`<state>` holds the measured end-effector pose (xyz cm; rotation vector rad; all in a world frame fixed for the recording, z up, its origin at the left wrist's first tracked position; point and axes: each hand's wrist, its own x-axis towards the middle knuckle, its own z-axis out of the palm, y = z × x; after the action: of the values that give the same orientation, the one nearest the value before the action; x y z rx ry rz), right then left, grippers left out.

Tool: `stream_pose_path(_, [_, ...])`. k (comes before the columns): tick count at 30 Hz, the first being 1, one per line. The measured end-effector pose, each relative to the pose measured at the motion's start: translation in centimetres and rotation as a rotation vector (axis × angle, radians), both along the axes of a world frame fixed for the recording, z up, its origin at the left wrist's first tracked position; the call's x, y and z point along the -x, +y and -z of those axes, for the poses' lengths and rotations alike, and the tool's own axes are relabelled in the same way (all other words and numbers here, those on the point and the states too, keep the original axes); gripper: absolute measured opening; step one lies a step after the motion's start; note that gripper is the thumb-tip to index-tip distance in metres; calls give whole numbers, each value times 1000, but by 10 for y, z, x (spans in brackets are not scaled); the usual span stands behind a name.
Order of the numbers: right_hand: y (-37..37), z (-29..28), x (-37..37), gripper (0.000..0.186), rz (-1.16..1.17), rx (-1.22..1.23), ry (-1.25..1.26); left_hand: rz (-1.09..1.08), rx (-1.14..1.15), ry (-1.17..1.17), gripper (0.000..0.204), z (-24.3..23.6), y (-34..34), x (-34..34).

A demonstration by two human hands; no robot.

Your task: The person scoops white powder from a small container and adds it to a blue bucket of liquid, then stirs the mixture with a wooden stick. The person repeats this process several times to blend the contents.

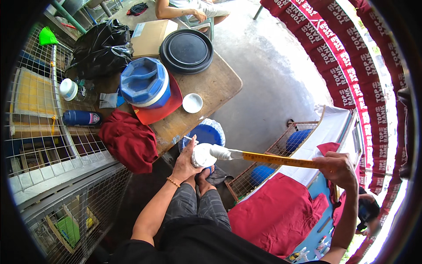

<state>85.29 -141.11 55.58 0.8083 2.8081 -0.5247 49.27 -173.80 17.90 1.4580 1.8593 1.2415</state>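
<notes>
My left hand (186, 163) grips a white tub (201, 157), with a thin white stick (191, 140) at its fingertips. My right hand (332, 166) is closed on a long yellow ruler-like stick (279, 159), whose far end, thickly coated in white paste (221, 152), lies at the tub's mouth. Below and behind the tub sits a blue bucket (206, 132) with a whitish, stained rim. To my right, red cloth (273, 211) lies spread on a light blue board (320, 218).
The worn table (222, 88) holds a blue cooler, white bowl, black lids, carton, black bag and red cloth. Wire mesh (52, 154) borders my left; a rack (285, 141) stands right. A seated person (189, 13) is beyond the table; another (368, 207) is at right. Printed red fabric hangs right.
</notes>
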Motion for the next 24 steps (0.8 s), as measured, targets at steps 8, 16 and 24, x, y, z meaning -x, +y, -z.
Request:
stream_pose_path(8, [-28,-4,61,40,-202,-172,-49,15,-35,-30,143,-15,11,-5])
stream_pose_path(16, [-79,-5,105,34,-423,-444,-32,-41,-42,23,151,-21,13,-9])
stream_pose_path(24, [-109,-15,105,35,-551,-540,-116,-162,-39,6,150,-27,25,-9])
